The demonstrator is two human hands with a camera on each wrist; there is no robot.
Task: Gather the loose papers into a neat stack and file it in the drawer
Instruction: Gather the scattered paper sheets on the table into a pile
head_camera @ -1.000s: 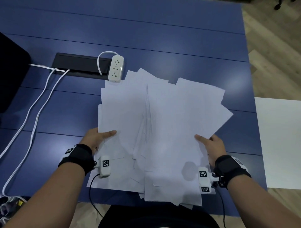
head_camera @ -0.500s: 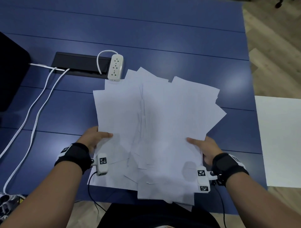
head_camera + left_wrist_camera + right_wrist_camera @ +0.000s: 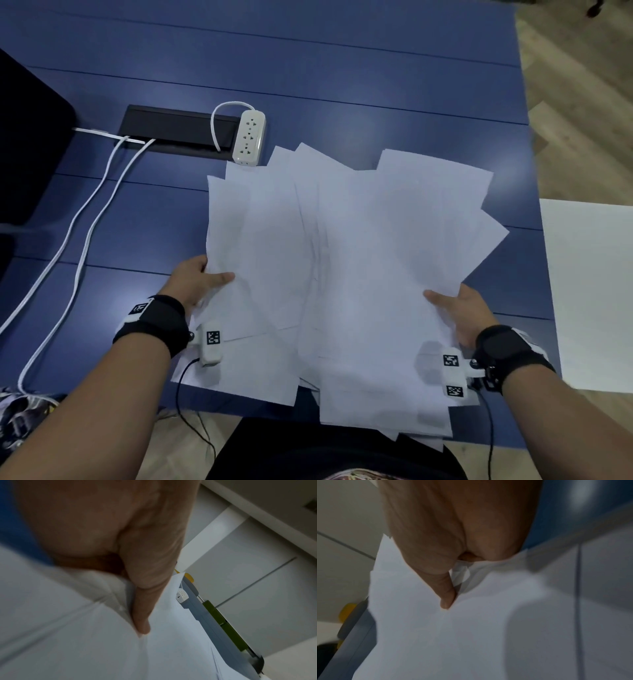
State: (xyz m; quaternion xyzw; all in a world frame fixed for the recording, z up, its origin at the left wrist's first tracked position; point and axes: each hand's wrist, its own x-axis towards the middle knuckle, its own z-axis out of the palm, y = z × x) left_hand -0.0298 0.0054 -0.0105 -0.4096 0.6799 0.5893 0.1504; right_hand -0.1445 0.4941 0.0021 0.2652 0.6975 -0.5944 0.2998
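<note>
Papers (image 3: 342, 274): a fanned, uneven pile of white sheets, held at both sides over the near half of the blue counter (image 3: 342, 68); the near ends of several sheets overhang the counter's near edge, and the far corners splay out in different directions.
Left hand (image 3: 197, 282): grasps the left edge of the pile; the thumb lies on top of the sheets, the fingers go underneath. In the left wrist view the thumb presses down on the top sheet and the paper buckles beside it.
Right hand (image 3: 460, 313): grasps the right edge of the pile in the same manner, thumb on top, fingers hidden below. In the right wrist view the thumb tip dents the top sheet.
Power strip (image 3: 249, 137): white, on the counter just beyond the far left corner of the pile, close to or touching the sheets; contact cannot be confirmed.
Cable tray (image 3: 178, 132): black recessed slot, left of the power strip.
Cables (image 3: 85, 219): two white leads run from the slot toward the near left corner of the counter.
White surface (image 3: 589, 291): separate flat panel beyond the counter's right edge.
Drawer: cannot be identified in any view.
</note>
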